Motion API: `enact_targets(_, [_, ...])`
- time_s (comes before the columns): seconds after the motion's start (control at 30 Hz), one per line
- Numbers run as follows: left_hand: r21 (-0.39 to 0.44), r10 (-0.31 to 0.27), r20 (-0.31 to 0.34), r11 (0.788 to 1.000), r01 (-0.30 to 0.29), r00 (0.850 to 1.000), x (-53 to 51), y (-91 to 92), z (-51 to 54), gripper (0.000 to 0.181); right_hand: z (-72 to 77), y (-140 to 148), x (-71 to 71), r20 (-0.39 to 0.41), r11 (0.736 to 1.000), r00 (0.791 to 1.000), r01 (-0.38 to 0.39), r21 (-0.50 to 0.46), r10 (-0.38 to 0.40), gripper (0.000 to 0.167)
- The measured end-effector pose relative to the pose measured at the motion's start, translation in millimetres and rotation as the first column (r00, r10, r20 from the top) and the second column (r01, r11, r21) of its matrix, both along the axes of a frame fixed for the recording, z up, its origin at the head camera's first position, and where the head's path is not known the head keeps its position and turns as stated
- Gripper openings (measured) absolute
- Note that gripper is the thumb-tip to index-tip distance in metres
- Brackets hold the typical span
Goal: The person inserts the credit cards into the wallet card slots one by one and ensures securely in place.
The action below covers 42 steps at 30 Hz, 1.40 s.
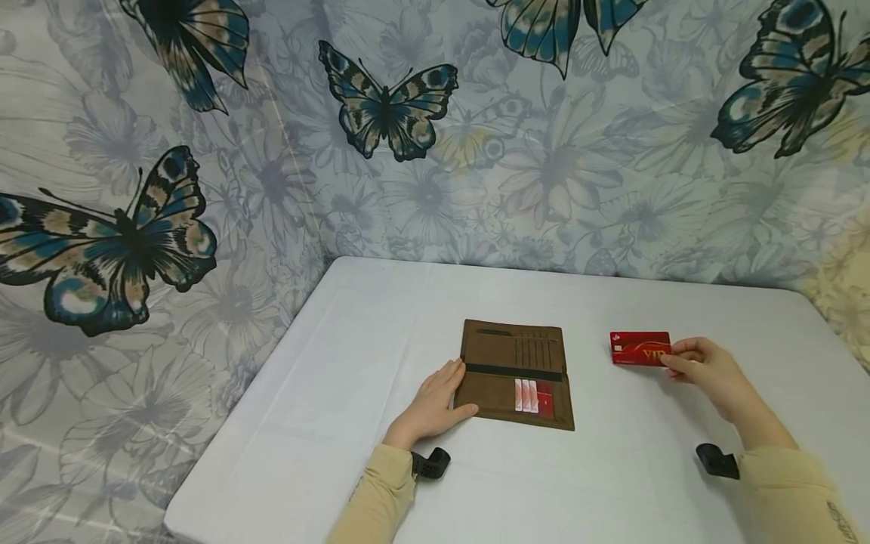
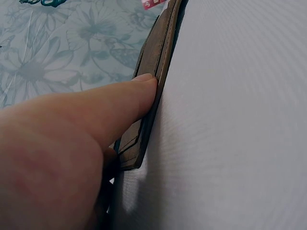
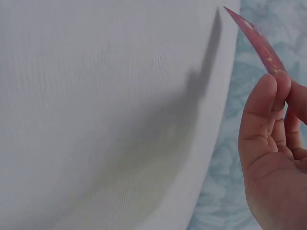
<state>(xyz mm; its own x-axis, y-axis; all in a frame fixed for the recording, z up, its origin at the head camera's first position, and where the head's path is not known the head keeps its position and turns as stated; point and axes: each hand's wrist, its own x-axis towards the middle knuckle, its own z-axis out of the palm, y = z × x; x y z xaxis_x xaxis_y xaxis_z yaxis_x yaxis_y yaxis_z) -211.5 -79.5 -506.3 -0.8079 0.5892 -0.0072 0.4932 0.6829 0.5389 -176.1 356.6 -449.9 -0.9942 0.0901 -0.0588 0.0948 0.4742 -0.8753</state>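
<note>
An opened brown wallet (image 1: 496, 393) lies flat on the white table, a dark band across its middle. Several red and pale cards (image 1: 532, 397) show in the slots of its lower half. My left hand (image 1: 431, 404) rests at the wallet's left edge with fingers straight; in the left wrist view the thumb (image 2: 129, 98) lies on the wallet's edge. To the right of the wallet, my right hand (image 1: 710, 374) pinches a red VIP card (image 1: 632, 347) between thumb and fingers. The right wrist view shows that card (image 3: 259, 40) edge-on, apart from the tabletop.
The white table (image 1: 306, 363) has a rounded far edge against a curtain (image 1: 428, 204) printed with flowers and butterflies. A dark wrist camera (image 1: 431, 462) sits on the left wrist and another camera (image 1: 717, 461) on the right.
</note>
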Motion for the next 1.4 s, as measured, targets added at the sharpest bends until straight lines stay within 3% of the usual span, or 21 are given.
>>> enact_targets(0.47, [-0.006, 0.001, 0.015, 1.000, -0.001, 1.000, -0.5, -0.2, -1.0, 0.079, 3.4, -41, 22.7, -0.039, 0.988, 0.996, -0.086, -0.131, 0.082, 0.035])
enact_targets(0.9, [0.008, -0.002, 0.015, 1.000, 0.002, 1.000, -0.1, -0.6, -0.6, 0.078, -2.6, -73, 32.4, -0.065, 0.971, 0.981, -0.190, -0.146, 0.182, 0.056])
enact_targets(1.2, [0.009, 0.000, 0.011, 1.000, -0.001, 1.000, 0.0, -0.4, 0.0, 0.078, -5.4, -84, 32.6, -0.048, 0.964, 0.980, -0.198, -0.179, 0.192, 0.055])
enact_targets(1.4, [0.002, 0.005, 0.011, 1.000, -0.005, 1.000, 0.0, -0.6, 0.5, 0.079, -6.6, -89, 31.5, 0.005, 0.972, 0.987, -0.155, -0.178, 0.158, 0.055])
